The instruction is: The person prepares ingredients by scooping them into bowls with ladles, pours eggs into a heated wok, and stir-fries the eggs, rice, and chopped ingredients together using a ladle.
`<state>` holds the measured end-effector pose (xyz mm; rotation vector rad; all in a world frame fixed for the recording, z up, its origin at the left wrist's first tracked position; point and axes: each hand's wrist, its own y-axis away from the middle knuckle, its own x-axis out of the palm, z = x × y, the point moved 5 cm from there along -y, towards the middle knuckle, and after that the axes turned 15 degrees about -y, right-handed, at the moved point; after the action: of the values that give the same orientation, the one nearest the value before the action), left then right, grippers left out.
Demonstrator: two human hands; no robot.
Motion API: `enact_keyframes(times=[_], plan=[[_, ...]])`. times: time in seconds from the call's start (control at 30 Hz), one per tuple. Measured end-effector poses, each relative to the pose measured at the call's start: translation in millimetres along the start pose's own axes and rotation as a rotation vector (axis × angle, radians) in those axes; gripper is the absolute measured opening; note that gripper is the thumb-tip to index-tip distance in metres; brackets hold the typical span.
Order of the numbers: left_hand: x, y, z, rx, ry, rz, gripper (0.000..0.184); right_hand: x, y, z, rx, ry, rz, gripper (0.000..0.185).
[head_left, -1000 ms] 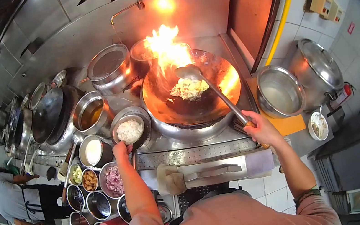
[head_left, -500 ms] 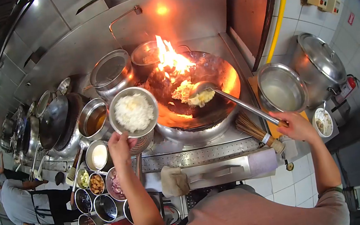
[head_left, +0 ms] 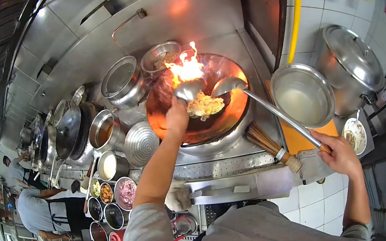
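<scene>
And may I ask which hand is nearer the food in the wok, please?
The left hand: it is over the wok, just left of the food. The right hand is farther off, beyond the wok's right side.

Food (head_left: 205, 106) in wok (head_left: 237, 110), strainer (head_left: 140, 143) left, brush (head_left: 270, 142) right
</scene>
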<state>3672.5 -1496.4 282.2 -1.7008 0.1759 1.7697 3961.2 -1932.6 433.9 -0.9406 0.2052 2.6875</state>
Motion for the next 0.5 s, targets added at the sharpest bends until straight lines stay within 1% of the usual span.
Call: enact_keyframes(times=[0.03,0.07,0.13,0.17,0.23,0.3,0.33,0.37,0.4,0.43,0.47,0.5], plan=[[10,4,-13,0.081,-0.089,0.138,0.019,-4,4,-5,0.005,-0.026,-0.015,0.064],[12,3,-18,0.124,-0.113,0.160,0.021,-8,7,-10,-0.040,-0.008,-0.019,0.064],[-7,-13,-10,0.070,-0.103,0.078,0.021,-13,10,-17,-0.131,0.026,-0.022,0.065],[-14,-20,-1,0.039,-0.099,0.041,0.020,-14,8,-21,-0.124,0.025,-0.007,0.065],[-37,-32,19,-0.073,-0.072,-0.138,0.020,-14,4,-27,-0.117,0.026,0.029,0.065],[-61,-26,21,-0.062,-0.002,-0.202,0.021,-10,-5,-30,-0.104,0.011,0.017,0.063],[-66,-15,12,-0.020,-0.018,-0.137,0.023,-5,-11,-31,-0.104,0.003,0.016,0.062],[-65,-2,0,0.008,-0.035,-0.069,0.024,-1,-18,-34,-0.051,-0.074,0.003,0.061],[-41,7,5,-0.028,0.015,0.026,0.025,6,-27,-37,-0.010,-0.147,0.009,0.060],[-64,17,1,-0.083,0.071,-0.055,0.027,20,-38,-40,0.018,-0.213,0.038,0.058],[-75,26,10,-0.194,0.163,-0.270,0.028,38,-47,-55,0.058,-0.406,0.084,0.058],[-57,33,34,-0.459,0.275,-0.214,0.025,55,-55,-72,0.107,-0.597,0.124,0.057]])
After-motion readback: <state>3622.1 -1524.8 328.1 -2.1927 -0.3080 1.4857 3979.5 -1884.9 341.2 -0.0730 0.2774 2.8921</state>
